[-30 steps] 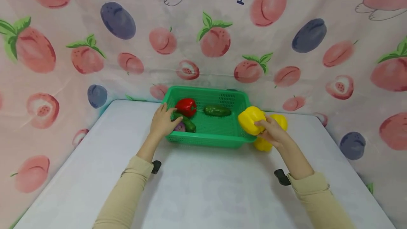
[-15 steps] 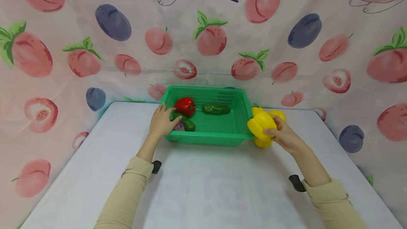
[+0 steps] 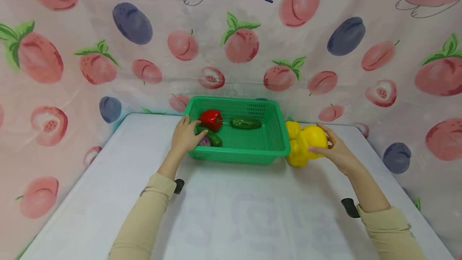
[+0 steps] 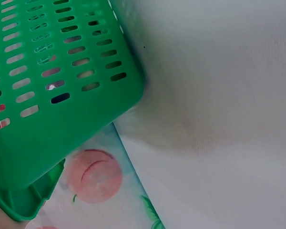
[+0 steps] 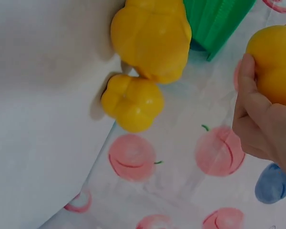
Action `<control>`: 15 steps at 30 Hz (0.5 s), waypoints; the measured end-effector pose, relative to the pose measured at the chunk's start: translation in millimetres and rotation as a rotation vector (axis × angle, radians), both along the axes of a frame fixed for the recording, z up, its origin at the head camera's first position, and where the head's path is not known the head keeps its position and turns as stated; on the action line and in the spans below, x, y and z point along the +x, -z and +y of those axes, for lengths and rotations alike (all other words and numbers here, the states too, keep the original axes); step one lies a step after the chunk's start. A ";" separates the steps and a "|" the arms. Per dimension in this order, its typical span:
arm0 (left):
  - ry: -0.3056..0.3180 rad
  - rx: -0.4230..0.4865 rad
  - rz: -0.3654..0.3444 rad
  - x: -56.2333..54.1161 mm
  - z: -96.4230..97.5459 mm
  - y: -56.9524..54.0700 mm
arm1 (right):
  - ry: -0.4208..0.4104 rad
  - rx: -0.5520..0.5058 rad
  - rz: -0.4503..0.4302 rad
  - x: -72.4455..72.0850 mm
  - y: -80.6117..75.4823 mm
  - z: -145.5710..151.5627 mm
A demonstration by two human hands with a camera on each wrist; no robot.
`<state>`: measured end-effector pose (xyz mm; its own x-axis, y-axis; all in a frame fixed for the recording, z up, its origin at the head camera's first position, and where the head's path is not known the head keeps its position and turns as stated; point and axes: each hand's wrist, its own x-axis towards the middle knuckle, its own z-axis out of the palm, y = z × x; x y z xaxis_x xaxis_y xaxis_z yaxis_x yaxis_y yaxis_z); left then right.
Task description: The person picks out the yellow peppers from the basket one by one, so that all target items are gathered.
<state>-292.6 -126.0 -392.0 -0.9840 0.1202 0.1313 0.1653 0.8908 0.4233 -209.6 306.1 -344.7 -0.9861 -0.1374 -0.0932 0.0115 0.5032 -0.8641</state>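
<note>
My right hand (image 3: 341,153) holds a yellow bell pepper (image 3: 315,139) to the right of the basket, thumb on its near side and fingers behind. The right wrist view shows the same yellow bell pepper (image 5: 276,64) at its right edge, up off the table. Two more yellow bell peppers stand against the basket's right end, the nearer one (image 3: 297,153) in front of the farther one (image 3: 293,128). At the left end, my left hand (image 3: 185,136) grips the rim of the green plastic basket (image 3: 234,156), its thumb reaching over the inside.
Inside the basket lie a red bell pepper (image 3: 210,119), a dark green pepper (image 3: 246,122), another green pepper (image 3: 215,139) and a round purple vegetable (image 3: 204,142). A fruit-printed cloth (image 3: 223,19) hangs behind the white table (image 3: 234,212).
My right hand has carried the yellow bell pepper rightward, from over the basket's right rim to beside the other yellow ones. The left hand has stayed on the rim.
</note>
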 end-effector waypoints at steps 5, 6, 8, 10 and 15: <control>-0.004 0.003 0.006 -1.1 0.5 -2.2 | 0.021 0.093 0.046 -3.6 -0.7 8.0; -0.004 0.000 0.009 -1.2 0.3 -2.2 | 0.024 0.104 0.049 -4.2 -0.5 9.3; 0.000 -0.005 0.012 -1.3 0.0 -1.9 | 0.029 0.128 0.051 -4.6 0.5 12.8; 0.010 -0.018 0.010 -1.5 0.2 -0.9 | 0.032 0.152 0.059 -4.7 2.1 16.9; 0.016 -0.028 0.006 -1.3 -0.3 -1.0 | 0.020 0.232 0.128 -8.9 7.3 24.4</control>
